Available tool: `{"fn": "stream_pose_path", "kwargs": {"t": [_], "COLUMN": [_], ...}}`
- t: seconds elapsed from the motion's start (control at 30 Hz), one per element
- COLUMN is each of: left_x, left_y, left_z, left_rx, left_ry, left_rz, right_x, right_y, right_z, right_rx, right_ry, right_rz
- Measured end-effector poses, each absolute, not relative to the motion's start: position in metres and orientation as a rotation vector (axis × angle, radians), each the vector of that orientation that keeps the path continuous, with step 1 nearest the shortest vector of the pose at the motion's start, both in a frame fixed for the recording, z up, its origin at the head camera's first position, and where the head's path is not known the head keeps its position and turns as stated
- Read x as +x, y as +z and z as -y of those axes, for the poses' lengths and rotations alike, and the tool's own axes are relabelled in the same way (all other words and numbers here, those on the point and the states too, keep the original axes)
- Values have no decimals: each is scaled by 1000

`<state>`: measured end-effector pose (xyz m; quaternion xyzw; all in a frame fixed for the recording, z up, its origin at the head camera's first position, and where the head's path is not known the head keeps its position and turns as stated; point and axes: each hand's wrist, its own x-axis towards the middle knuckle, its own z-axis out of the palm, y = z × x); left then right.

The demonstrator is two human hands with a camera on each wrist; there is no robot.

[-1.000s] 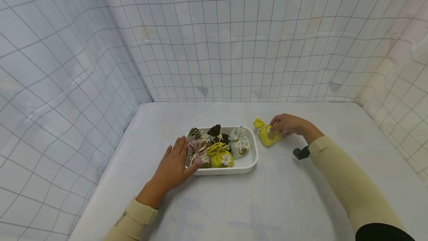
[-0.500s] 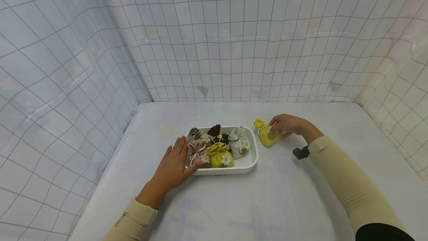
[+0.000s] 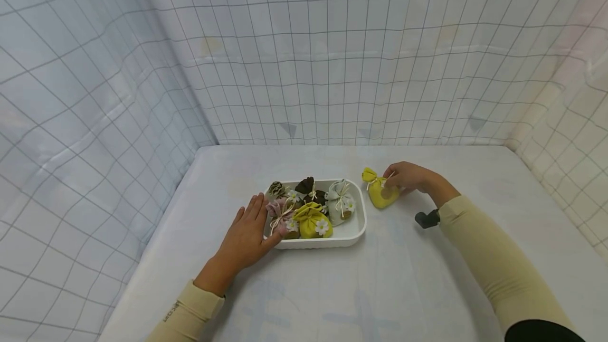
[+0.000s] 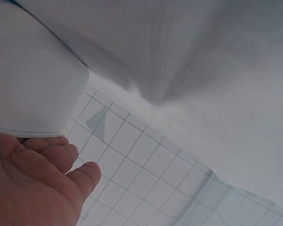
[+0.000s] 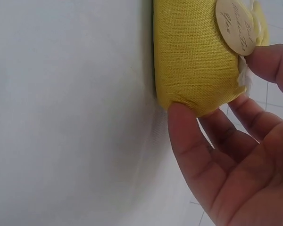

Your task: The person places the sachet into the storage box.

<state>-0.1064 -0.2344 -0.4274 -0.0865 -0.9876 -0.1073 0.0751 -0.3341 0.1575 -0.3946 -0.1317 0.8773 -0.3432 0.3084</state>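
Observation:
My left hand (image 3: 244,236) lies with straight fingers along the left rim of a white tray (image 3: 351,239), its thumb at the front left corner. In the left wrist view the fingertips touch the tray wall (image 4: 37,84) from outside. My right hand (image 3: 410,177) grips the side of a yellow drawstring pouch (image 3: 378,199) on the table, right of the tray. In the right wrist view the thumb sits by the round tag (image 5: 236,27), and the fingers press the pouch's edge.
The tray holds another yellow pouch (image 3: 311,220), a pink pouch (image 3: 279,210), a grey pouch (image 3: 337,210), a dark brown pouch (image 3: 306,186) and a dark striped one (image 3: 276,189). Gridded white curtains (image 3: 332,67) stand behind and beside the white table (image 3: 309,294).
The right hand and the yellow pouch have shifted very slightly to the right. The left hand and the tray stay in place.

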Motion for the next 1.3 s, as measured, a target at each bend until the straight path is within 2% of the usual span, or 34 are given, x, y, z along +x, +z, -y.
{"fn": "stream_pose_path", "kwargs": {"t": [0.83, 1.3], "left_x": [-107, -106], "left_y": [-426, -426], "left_z": [234, 233], "left_rx": [-259, -256], "left_ry": [-347, -358], "left_rz": [2954, 2948], "right_x": [-328, -298], "right_y": [-392, -372], "right_z": [-168, -167], "right_rx": [-349, -475], "right_ry": [-1087, -1148], "right_rz": [-2360, -2367]}}
